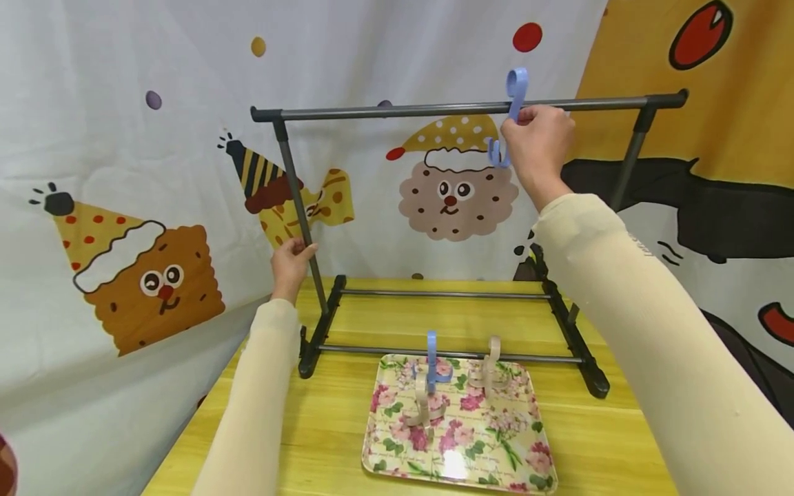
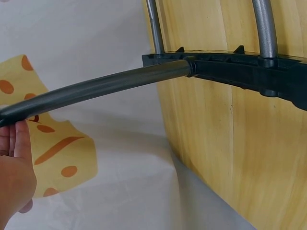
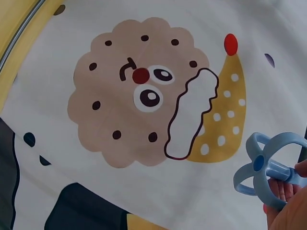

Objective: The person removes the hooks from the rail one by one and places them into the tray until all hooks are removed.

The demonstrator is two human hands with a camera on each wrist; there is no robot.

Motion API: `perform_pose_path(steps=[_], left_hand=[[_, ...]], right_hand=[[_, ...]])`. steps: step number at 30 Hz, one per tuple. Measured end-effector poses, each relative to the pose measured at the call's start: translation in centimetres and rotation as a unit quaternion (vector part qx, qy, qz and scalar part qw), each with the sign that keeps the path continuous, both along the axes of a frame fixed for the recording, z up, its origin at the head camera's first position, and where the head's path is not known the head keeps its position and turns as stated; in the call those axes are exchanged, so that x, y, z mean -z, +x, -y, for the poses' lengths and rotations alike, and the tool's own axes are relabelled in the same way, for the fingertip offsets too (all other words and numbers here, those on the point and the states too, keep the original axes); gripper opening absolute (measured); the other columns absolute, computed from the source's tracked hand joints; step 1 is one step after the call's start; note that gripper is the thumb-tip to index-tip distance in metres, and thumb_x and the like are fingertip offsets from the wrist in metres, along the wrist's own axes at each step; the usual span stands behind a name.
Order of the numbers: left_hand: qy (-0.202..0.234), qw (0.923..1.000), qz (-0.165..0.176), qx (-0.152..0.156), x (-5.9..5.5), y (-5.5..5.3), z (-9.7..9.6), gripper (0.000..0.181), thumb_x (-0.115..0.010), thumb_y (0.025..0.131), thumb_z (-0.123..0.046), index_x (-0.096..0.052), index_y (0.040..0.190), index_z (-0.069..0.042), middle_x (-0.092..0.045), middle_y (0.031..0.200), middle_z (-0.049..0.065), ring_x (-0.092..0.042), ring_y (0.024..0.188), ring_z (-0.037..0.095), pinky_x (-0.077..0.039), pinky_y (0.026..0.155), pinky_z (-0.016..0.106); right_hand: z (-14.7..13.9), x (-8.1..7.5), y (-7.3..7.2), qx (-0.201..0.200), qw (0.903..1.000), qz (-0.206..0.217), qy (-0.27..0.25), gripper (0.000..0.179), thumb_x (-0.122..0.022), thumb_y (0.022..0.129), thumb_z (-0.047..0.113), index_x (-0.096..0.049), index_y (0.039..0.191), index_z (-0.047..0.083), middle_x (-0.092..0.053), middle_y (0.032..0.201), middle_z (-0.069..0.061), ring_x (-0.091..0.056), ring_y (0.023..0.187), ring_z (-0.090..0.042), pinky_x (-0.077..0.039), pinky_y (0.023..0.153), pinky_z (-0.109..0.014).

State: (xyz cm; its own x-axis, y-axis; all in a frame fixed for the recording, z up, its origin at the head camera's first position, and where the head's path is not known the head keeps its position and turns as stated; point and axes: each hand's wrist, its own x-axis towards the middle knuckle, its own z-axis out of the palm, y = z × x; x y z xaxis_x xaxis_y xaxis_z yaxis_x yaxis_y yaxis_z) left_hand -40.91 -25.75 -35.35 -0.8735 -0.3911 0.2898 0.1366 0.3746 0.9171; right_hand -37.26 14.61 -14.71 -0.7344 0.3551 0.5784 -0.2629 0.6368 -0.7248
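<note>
My right hand (image 1: 541, 141) grips the stem of a light blue multi-loop hanging hook (image 1: 517, 86) beside the rack's top bar. The hook's curved top stands above the bar; its rounded loops (image 3: 259, 165) hang below and show closely in the right wrist view. My left hand (image 1: 289, 267) holds the left upright of a dark grey clothes rack (image 1: 300, 200), thumb in front of the post. In the left wrist view its fingers (image 2: 20, 139) touch the post. Part of that hand is cut off there.
A floral tray (image 1: 459, 455) lies on the yellow wooden table (image 1: 329, 427) by the rack's front rail. On it are another blue hook (image 1: 431, 351) and two beige hooks, one nearer (image 1: 422, 399) and one farther right (image 1: 493, 355). A cartoon-printed cloth (image 1: 186, 55) hangs behind.
</note>
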Motion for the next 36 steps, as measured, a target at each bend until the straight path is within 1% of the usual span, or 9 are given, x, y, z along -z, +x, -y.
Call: perform_pose_path(steps=[4, 7, 10, 15, 17, 23, 29, 32, 36], left_hand=[[-0.002, 1.0, 0.002, -0.001, 0.0, 0.0, 0.1, 0.035, -0.07, 0.095, -0.027, -0.064, 0.116, 0.0, -0.063, 0.115, 0.016, -0.056, 0.105, 0.03, -0.046, 0.094, 0.043], [-0.006, 1.0, -0.001, -0.002, 0.0, 0.0, 0.3, 0.035, -0.069, 0.095, -0.027, -0.063, 0.117, 0.0, -0.063, 0.115, 0.016, -0.056, 0.105, 0.029, -0.046, 0.094, 0.043], [-0.005, 1.0, -0.001, -0.005, 0.0, -0.1, 0.4, 0.034, -0.069, 0.095, -0.026, -0.063, 0.116, 0.0, -0.062, 0.116, 0.015, -0.055, 0.106, 0.029, -0.046, 0.094, 0.043], [-0.005, 0.9999, 0.009, -0.005, 0.0, -0.1, 0.5, 0.035, -0.069, 0.095, -0.028, -0.063, 0.118, -0.002, -0.062, 0.117, 0.014, -0.055, 0.107, 0.027, -0.046, 0.095, 0.042], [-0.003, 1.0, 0.008, -0.004, 0.0, -0.1, 0.5, 0.034, -0.069, 0.095, -0.028, -0.063, 0.117, -0.001, -0.062, 0.117, 0.014, -0.055, 0.107, 0.028, -0.046, 0.095, 0.043], [-0.006, 0.9999, 0.006, -0.006, 0.0, -0.1, 0.4, 0.033, -0.069, 0.096, -0.027, -0.063, 0.115, -0.001, -0.062, 0.115, 0.014, -0.055, 0.106, 0.028, -0.046, 0.093, 0.043], [-0.006, 0.9999, 0.009, -0.008, 0.0, 0.1, 0.4, 0.033, -0.068, 0.096, -0.026, -0.062, 0.116, 0.0, -0.062, 0.115, 0.015, -0.054, 0.105, 0.029, -0.045, 0.093, 0.042], [-0.005, 0.9999, 0.009, -0.008, 0.0, 0.1, 0.3, 0.032, -0.069, 0.096, -0.026, -0.063, 0.116, -0.001, -0.062, 0.116, 0.015, -0.054, 0.106, 0.029, -0.045, 0.094, 0.043], [-0.008, 0.9999, 0.009, -0.005, 0.1, 0.1, 0.1, 0.032, -0.069, 0.096, -0.027, -0.062, 0.115, -0.001, -0.062, 0.115, 0.014, -0.054, 0.105, 0.028, -0.046, 0.093, 0.043]], right_hand=[[0.0, 0.1, 0.6, -0.013, 0.9997, -0.002, -0.02, 0.039, -0.057, 0.097, 0.035, -0.07, 0.123, 0.008, -0.071, 0.115, -0.008, -0.065, 0.1, -0.018, -0.053, 0.09, -0.029], [0.0, 0.4, 1.2, -0.026, 0.999, -0.01, -0.034, 0.039, -0.06, 0.096, 0.036, -0.071, 0.122, 0.009, -0.071, 0.114, -0.007, -0.067, 0.1, -0.018, -0.053, 0.089, -0.028], [0.1, 1.0, 1.9, -0.045, 0.9978, -0.016, -0.047, 0.038, -0.063, 0.095, 0.037, -0.072, 0.119, 0.009, -0.072, 0.11, -0.006, -0.067, 0.096, -0.016, -0.054, 0.087, -0.028], [0.1, 2.4, 3.2, -0.074, 0.9949, -0.021, -0.065, 0.038, -0.067, 0.093, 0.037, -0.072, 0.115, 0.006, -0.071, 0.102, -0.005, -0.066, 0.09, -0.014, -0.055, 0.084, -0.027], [0.1, 3.0, 3.7, -0.085, 0.9941, -0.026, -0.061, 0.039, -0.068, 0.092, 0.037, -0.072, 0.114, 0.005, -0.07, 0.1, -0.006, -0.066, 0.088, -0.013, -0.055, 0.084, -0.028], [0.4, 4.8, 5.0, -0.112, 0.9923, -0.044, -0.028, 0.038, -0.069, 0.092, 0.035, -0.071, 0.112, 0.003, -0.071, 0.097, -0.007, -0.067, 0.086, -0.013, -0.055, 0.084, -0.029], [0.5, 6.3, 6.1, -0.141, 0.9884, -0.056, -0.016, 0.035, -0.071, 0.091, 0.032, -0.071, 0.11, 0.002, -0.071, 0.094, -0.009, -0.066, 0.082, -0.012, -0.054, 0.078, -0.023], [0.2, 7.2, 6.6, -0.148, 0.9874, -0.055, -0.009, 0.033, -0.072, 0.091, 0.03, -0.071, 0.107, 0.001, -0.072, 0.093, -0.009, -0.065, 0.08, -0.01, -0.052, 0.075, -0.019], [-0.4, 8.6, 7.1, -0.16, 0.9859, -0.05, 0.006, 0.031, -0.072, 0.092, 0.029, -0.07, 0.102, 0.0, -0.071, 0.09, -0.011, -0.063, 0.077, -0.009, -0.049, 0.069, -0.017]])
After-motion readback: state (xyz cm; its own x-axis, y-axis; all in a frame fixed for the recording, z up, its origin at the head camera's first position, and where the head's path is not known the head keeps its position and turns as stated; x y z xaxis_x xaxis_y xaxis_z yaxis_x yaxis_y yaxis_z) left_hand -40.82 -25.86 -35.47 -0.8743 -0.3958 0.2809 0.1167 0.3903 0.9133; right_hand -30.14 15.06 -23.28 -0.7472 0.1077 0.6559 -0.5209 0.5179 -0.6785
